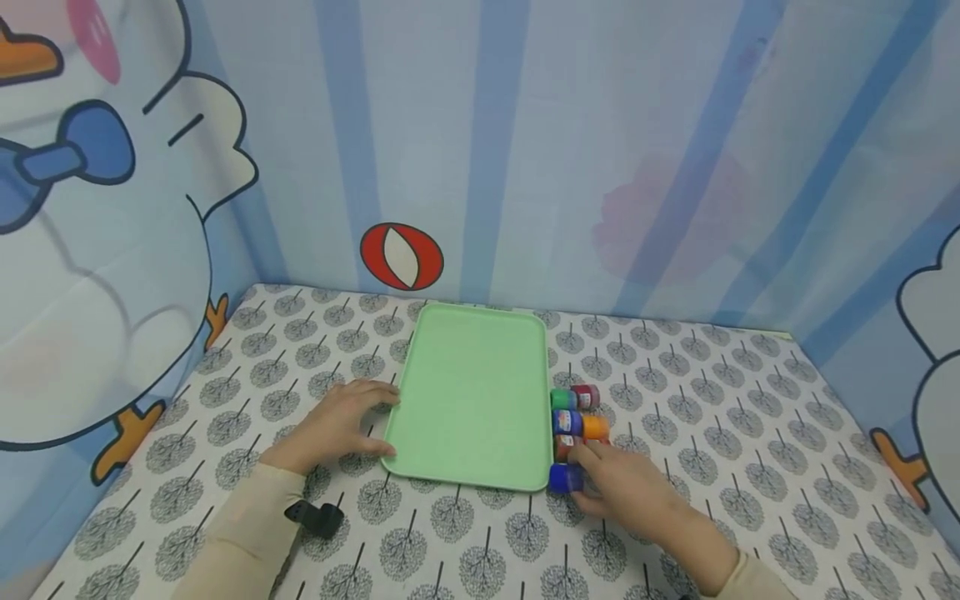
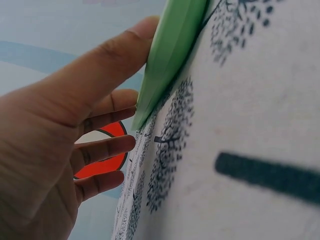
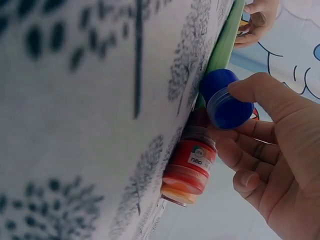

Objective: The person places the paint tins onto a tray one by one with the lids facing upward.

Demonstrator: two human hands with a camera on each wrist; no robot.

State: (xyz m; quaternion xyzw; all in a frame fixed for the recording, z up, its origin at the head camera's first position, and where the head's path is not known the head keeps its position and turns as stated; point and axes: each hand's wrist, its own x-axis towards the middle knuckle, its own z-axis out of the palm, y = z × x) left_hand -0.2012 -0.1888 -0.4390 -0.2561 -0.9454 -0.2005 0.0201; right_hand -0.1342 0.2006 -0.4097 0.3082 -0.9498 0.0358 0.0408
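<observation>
OK, blue jar (image 3: 227,112) by tray's (image 1: 472,392) near R corner; can't tell if lifted off desk (image 1: 450,562). R hand (image 1: 630,496) fingers clamped on it, thumb on near side. L hand (image 1: 333,429) at tray's L rim, fingers apart. Jar prob. light, stiff plastic, smooth, so may slip/roll if pinched off-centre; not v. fragile. Best hold: mid-body, thumb opp. fingers, w/o nudging red jar (image 3: 192,160) next to it.

head: above, forward-down, wide | left wrist, right wrist: close, sideways-tilted | all share green tray (image 1: 474,400)
</observation>
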